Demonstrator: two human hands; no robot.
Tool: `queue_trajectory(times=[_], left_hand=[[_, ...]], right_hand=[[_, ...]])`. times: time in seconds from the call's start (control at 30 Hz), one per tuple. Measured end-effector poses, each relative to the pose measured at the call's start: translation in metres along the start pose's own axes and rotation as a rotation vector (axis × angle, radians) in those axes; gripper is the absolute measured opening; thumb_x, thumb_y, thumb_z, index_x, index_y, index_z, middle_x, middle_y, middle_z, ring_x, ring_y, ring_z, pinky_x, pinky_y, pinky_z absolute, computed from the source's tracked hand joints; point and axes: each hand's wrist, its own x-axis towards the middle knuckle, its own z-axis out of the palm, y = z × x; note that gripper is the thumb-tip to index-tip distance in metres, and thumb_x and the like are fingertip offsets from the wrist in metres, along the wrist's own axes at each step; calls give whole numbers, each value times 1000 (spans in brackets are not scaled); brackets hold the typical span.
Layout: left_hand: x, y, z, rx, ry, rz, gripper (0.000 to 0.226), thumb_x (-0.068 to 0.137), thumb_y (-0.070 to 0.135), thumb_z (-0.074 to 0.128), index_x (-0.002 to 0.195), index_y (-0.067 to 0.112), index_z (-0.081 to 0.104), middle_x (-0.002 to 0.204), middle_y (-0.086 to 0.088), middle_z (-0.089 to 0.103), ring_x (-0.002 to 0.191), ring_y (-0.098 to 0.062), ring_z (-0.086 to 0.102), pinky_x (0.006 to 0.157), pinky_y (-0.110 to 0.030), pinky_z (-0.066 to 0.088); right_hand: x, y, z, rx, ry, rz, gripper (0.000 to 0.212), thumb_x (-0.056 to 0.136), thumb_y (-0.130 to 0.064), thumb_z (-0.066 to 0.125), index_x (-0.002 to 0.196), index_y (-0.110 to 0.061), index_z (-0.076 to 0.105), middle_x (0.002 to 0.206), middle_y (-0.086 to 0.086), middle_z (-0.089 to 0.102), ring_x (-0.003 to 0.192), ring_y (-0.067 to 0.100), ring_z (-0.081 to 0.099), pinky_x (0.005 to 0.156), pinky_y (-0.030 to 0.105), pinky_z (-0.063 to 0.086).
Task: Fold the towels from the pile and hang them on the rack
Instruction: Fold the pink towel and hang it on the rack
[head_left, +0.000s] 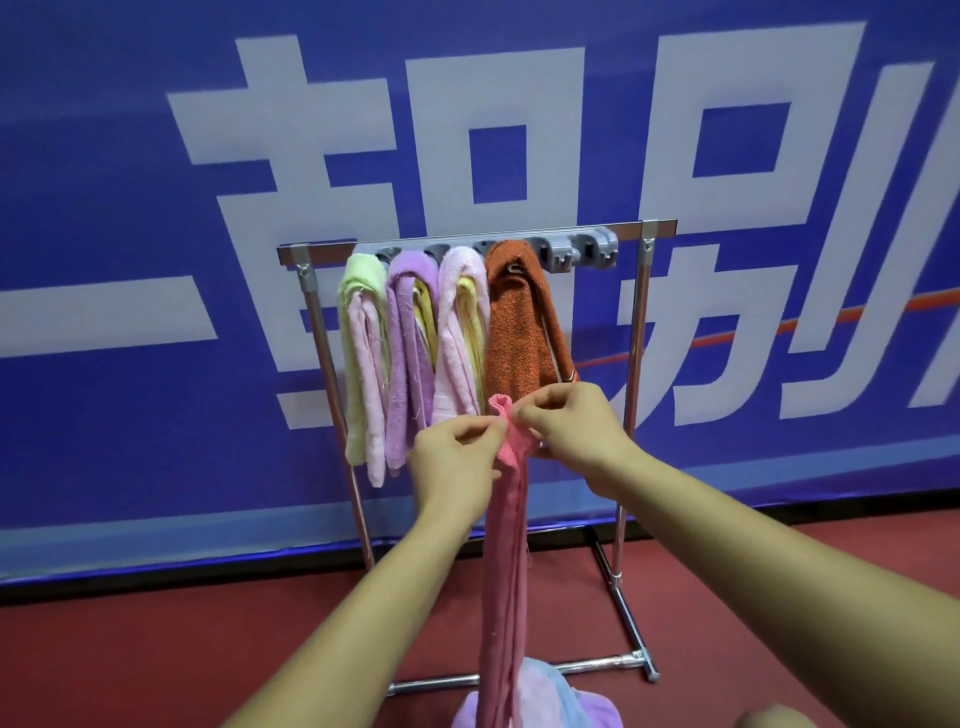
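Note:
A long pink towel (506, 545) hangs straight down, bunched narrow, from both my hands. My left hand (452, 460) pinches its upper end from the left and my right hand (569, 428) pinches it from the right, just below the hung towels. The metal rack (636, 332) stands against the wall with a grey hook bar (582, 249) on top. On the bar hang a green and pink towel (361, 364), a purple towel (408, 358), a pale pink towel (457, 338) and an orange towel (519, 332). The towel pile (545, 699), purple and light blue, lies at the bottom edge.
A blue banner with large white characters (156, 208) covers the wall behind the rack. The floor (182, 649) is red. The rack's base bars (631, 618) run out toward me on the right. Grey hooks to the right of the orange towel carry nothing.

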Motion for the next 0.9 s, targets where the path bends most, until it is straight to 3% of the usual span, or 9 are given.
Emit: queue_trajectory(times=[0.13,0.23,0.37,0.5,0.63,0.77,0.9], left_hand=[[0,5,3,-208,-90,-162,9,93,15,70,96,10,77,77,-6,76,63,-12,69,55,-21,56],[2,4,2,-337,-98,-244,12,94,8,66,85,12,74,68,-2,74,59,-11,68,62,-22,58],[2,-1,5,-376,-99,-249,11,94,6,67,86,11,74,72,-7,76,62,-14,72,66,-26,60],[-2,0,7,-308,-170,-211,23,93,10,63,76,15,77,74,-3,77,67,-12,70,63,-20,56],[-3,-6,-1,-247,-223,-202,19,98,18,57,103,17,75,97,1,79,77,-6,74,72,-23,56],[-2,-36,-17,-136,-12,29,27,98,7,56,95,27,74,90,7,77,84,-9,71,66,-21,56],[0,-71,-23,-104,-65,99,36,92,-1,62,110,29,66,108,3,72,97,-10,66,91,-33,53]], right_hand=[[6,6,1,-43,42,-15,10,84,-7,73,79,-15,76,72,6,73,73,22,71,75,39,62],[2,12,5,-130,-42,-37,13,75,-22,81,88,-24,80,80,-4,78,83,14,75,83,40,61],[-8,22,9,-164,-106,-78,33,76,-4,74,105,-19,78,95,-1,79,95,18,74,89,44,59],[-4,28,3,-198,-122,-91,35,73,-3,77,104,-20,78,94,-4,79,98,18,73,91,43,58],[-1,35,1,-268,-99,-81,38,73,-5,70,105,-23,79,88,-6,79,90,19,75,84,44,61],[3,38,-3,-284,-58,-111,37,75,-2,68,106,-18,78,91,-2,78,86,21,74,80,47,61],[1,19,-5,-401,-58,-319,36,78,-6,67,107,-25,76,94,-10,76,85,8,70,82,38,59]])
